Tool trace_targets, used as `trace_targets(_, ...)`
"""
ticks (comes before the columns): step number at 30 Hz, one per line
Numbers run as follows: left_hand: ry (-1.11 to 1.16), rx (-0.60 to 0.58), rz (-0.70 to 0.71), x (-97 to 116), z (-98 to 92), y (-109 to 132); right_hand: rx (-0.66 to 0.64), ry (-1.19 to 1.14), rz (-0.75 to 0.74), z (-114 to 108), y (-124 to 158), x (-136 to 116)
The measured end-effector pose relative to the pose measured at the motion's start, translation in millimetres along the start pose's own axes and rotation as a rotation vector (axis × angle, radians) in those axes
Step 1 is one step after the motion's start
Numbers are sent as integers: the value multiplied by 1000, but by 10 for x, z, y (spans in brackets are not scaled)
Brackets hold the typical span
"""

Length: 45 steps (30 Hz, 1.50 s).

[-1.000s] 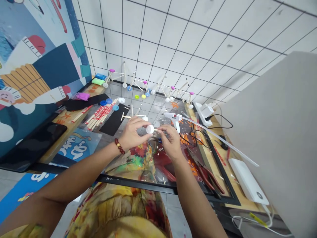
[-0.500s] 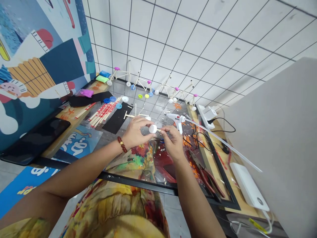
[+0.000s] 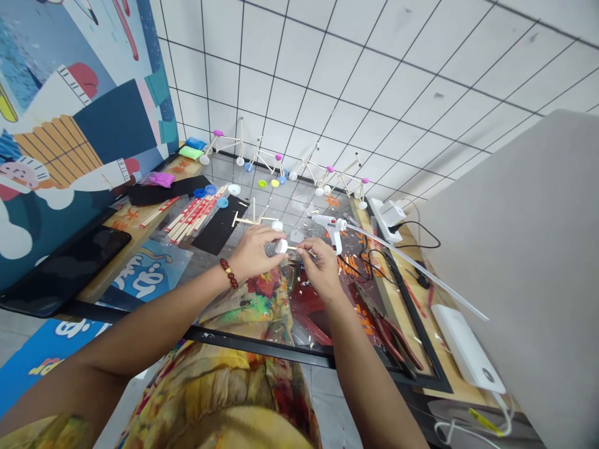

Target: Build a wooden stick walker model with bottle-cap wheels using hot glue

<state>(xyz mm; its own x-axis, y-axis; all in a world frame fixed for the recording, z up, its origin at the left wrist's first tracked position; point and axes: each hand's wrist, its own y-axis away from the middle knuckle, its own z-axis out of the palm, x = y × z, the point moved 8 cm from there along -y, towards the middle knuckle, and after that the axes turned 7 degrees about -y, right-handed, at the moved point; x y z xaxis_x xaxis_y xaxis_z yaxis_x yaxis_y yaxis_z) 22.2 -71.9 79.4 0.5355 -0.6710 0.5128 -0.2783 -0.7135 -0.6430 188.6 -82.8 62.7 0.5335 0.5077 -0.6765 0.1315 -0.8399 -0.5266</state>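
Observation:
My left hand [image 3: 255, 252] pinches a small white bottle cap [image 3: 281, 246] above the glass-topped table [image 3: 262, 340]. My right hand [image 3: 321, 267] pinches a thin wooden stick [image 3: 292, 248] whose tip meets the cap's side. Both hands are closed and nearly touch at the table's middle. Just behind them lies a stick-and-cap frame [image 3: 255, 220]. A white glue gun [image 3: 330, 226] stands right of my right hand, with a long clear glue stick [image 3: 421, 269] trailing from its back.
Several stick-and-cap models [image 3: 285, 165] stand along the tiled wall. Paper-wrapped chopsticks [image 3: 194, 212], loose coloured caps [image 3: 210, 192] and black sheets [image 3: 219, 227] lie at the left, with a black tablet [image 3: 65, 265]. Red pliers [image 3: 395, 340], a power strip [image 3: 388, 215], cables and a white power bank [image 3: 465, 352] lie at the right.
Both hands stayed together on the cap and stick; the cap turned slightly and dropped a little. The view shifted slightly.

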Motion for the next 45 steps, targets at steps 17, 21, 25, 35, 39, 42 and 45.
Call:
trace_targets(17, -1, -13, -81, -87, 16, 1, -41, 26, -11, 58, 21, 25)
trace_targets(21, -13, -40, -87, -106, 35, 0, -55, 85, -3, 90, 38, 70)
trace_targets(25, -45, -120, -110, -157, 108, 15, -110, 182, 9, 152, 63, 96)
trace_targets(35, -111, -250, -121, -244, 222, 51, -206, 295, -11, 264, 93, 89)
trace_targets(39, -105, -285, -138, -295, 248, 55, -207, 288, 9, 279, 87, 112)
trace_targets(42, -103, -302, -142, -329, 264, 54, -215, 283, 16, 279, 83, 129)
trace_targets(45, -91, -319, -139, -339, 272, 48, -212, 266, 38, 229, 72, 150)
